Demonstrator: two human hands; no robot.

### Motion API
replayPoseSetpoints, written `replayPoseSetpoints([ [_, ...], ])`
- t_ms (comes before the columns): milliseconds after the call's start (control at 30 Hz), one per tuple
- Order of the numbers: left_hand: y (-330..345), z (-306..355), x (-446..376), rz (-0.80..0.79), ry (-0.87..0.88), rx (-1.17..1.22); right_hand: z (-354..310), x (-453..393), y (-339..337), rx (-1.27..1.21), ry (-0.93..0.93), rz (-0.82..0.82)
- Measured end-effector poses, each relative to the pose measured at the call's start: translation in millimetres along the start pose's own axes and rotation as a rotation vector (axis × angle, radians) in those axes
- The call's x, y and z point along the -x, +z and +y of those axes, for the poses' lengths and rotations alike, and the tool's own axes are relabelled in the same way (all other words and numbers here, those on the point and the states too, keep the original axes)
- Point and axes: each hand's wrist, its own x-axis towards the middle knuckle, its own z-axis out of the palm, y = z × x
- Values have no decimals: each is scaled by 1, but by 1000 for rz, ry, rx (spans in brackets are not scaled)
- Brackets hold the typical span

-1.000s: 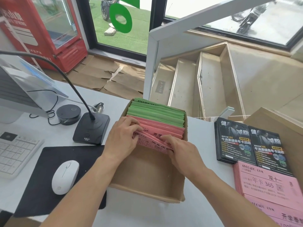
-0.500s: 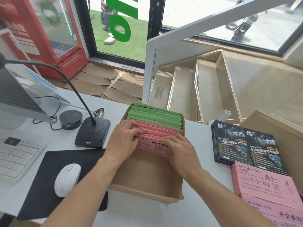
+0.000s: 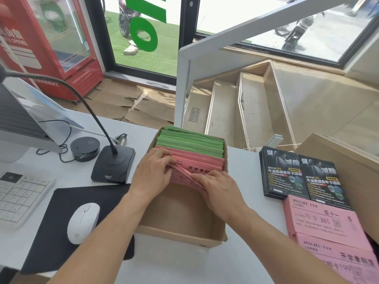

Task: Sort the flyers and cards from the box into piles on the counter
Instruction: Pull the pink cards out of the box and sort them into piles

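Your left hand (image 3: 152, 174) and right hand (image 3: 218, 189) are both inside the cardboard box (image 3: 180, 232), just as they were a moment ago. Now your fingers have pulled a few pink cards (image 3: 190, 175) toward you, so a gap has opened and black printing shows on the card behind. Half a second ago a different card showed there. Your left fingers curl around the left edge of the pulled cards. Your right fingers pinch their top edge. Your fingertips are tucked between the cards, so you cannot see them.

Just past your hands, more pink cards stand in the box, and green cards (image 3: 190, 142) stand behind those.

To the right of your right hand, two piles of black flyers (image 3: 301, 175) lie on the white counter (image 3: 242, 165). Nearer you on that side are pink piles (image 3: 324, 220), and the nearest one is cut off at the edge.

To the left of your left hand are a white mouse (image 3: 83, 222) and a desk microphone (image 3: 112, 165).
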Motion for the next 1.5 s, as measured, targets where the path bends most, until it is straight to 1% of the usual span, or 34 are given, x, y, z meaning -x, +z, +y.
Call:
replayPoseSetpoints([
  [67, 0, 0, 0, -10, 0, 3, -4, 2, 2, -13, 54, -30],
  [133, -1, -1, 1, -14, 11, 5, -6, 2, 2, -91, 144, -75],
  [167, -1, -1, 0, -10, 18, 8, -8, 2, 2, -109, 167, -65],
  [200, -1, -2, 0, -2, 20, 16, -10, 2, -1, -123, 176, -24],
  [267, -5, -1, -1, 26, 15, 67, -12, 4, -12, -153, 183, 109],
  [367, -23, 10, 2, 61, 38, 213, -5, 11, -34, -283, 215, 289],
  [467, -50, 35, 8, 65, -18, 382, 7, 26, -63, -403, 212, 367],
  [533, -64, 56, 13, 62, -11, 445, 19, 45, -83, -509, 224, 403],
  [633, -76, 98, 29, 76, 100, 513, 35, 90, -110, -648, 274, 401],
  [733, -63, 143, 52, 34, 196, 572, 52, 148, -129, -713, 372, 412],
  [800, -42, 172, 71, -19, 253, 622, 66, 192, -135, -705, 450, 385],
  [867, -17, 199, 92, -95, 301, 650, 80, 237, -135, -630, 512, 342],
  [967, 22, 237, 128, -210, 324, 647, 96, 299, -128, -596, 634, 292],
  [1100, 66, 277, 167, -348, 295, 631, 111, 362, -110, -616, 773, 253],
  [1200, 89, 295, 185, -392, 292, 603, 121, 390, -96, -596, 796, 188],
  [1267, 100, 300, 194, -420, 257, 585, 126, 403, -88, -608, 806, 118],
  [1333, 106, 300, 203, -423, 193, 565, 130, 411, -80, -659, 812, 73],
  [1500, 103, 297, 223, -420, -112, 675, 133, 417, -66, -781, 871, 131],
])
